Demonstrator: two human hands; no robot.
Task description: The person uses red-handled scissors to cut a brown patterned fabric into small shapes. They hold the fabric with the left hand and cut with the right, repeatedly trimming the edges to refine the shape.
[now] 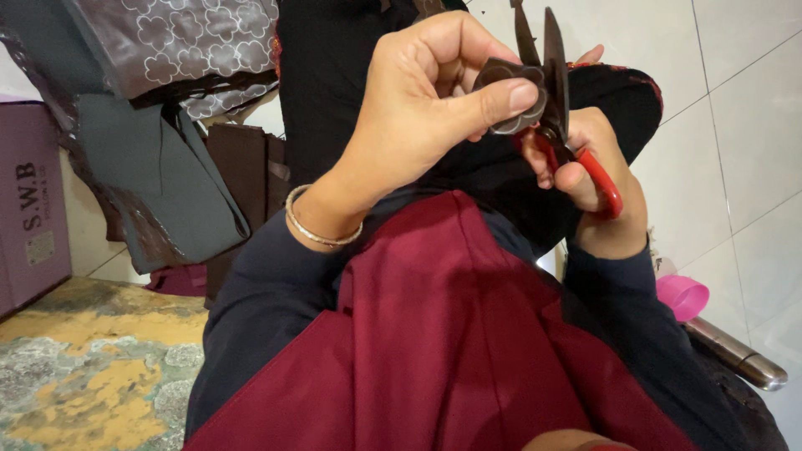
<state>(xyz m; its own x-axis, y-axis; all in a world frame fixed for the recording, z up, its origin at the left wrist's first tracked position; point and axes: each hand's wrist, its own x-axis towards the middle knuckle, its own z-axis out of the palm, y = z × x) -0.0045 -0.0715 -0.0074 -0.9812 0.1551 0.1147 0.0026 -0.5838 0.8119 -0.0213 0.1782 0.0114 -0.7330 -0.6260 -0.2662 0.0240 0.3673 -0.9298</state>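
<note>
Over my maroon cloth (pixel 451 334), above white floor tiles (pixel 735 125) and a patterned mat (pixel 92 367), my left hand (pixel 418 117) pinches a dark flower-shaped piece (pixel 505 88) while my right hand (pixel 601 184) grips red-handled scissors (pixel 568 125) against it.

A home sewing or craft corner, worked from the floor. Evidence: white floor tiles (pixel 735 108); a worn patterned mat (pixel 92 367); sheets of grey and brown flower-patterned fabric (pixel 167 92) heaped at left beside a purple cardboard box (pixel 29 200); maroon cloth (pixel 451 334) across the lap; red-handled scissors (pixel 576 142).
</note>
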